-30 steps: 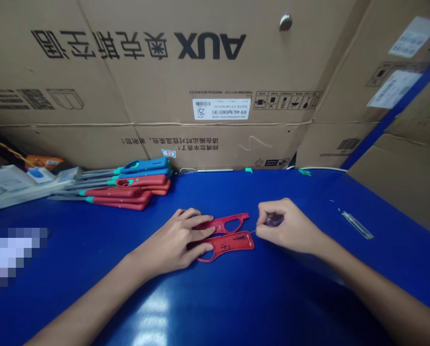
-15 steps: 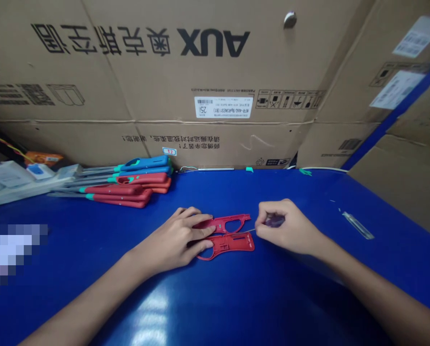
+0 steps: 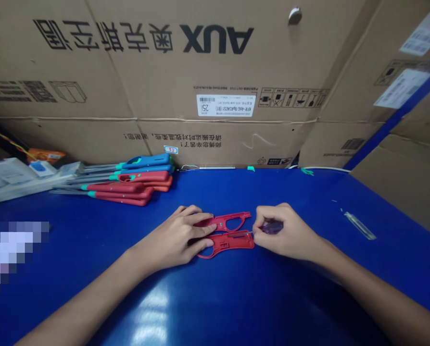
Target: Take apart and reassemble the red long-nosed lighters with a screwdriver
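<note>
Toward the middle of the tabletop (image 3: 236, 298): two opened red shell pieces lie side by side with their inner faces up, the upper piece (image 3: 221, 220) nearer the far edge and the lower piece (image 3: 233, 243) nearer the front edge.
Left hand (image 3: 182, 235): palm down over the left ends of both pieces, fingertips on the upper piece and thumb on the lower one, pressing rather than gripping.
Right hand (image 3: 290, 233): closed in a narrow grip on a thin-shafted tool with a dark purple handle (image 3: 272, 227).
Tool shaft: points left over the lower piece, by its long slot; whether the tip touches the plastic cannot be told.
Lighter pile (image 3: 143, 177): blue, red and orange-red handles toward the far left corner, grey barrels pointing left.
White strip (image 3: 6, 193): at the far left corner, beside the barrels, with pale plugs on it and an orange packet (image 3: 45, 155) behind.
Far edge: a slim silvery rod (image 3: 217, 167), a green scrap (image 3: 251, 168), a second green piece (image 3: 307, 171) and a white cable (image 3: 332, 168).
Right edge: a clear tube-like piece (image 3: 360, 227) lies near it, well apart from the right hand.
Cardboard wall (image 3: 128, 86): stands along the far edge, its AUX print upside down.
</note>
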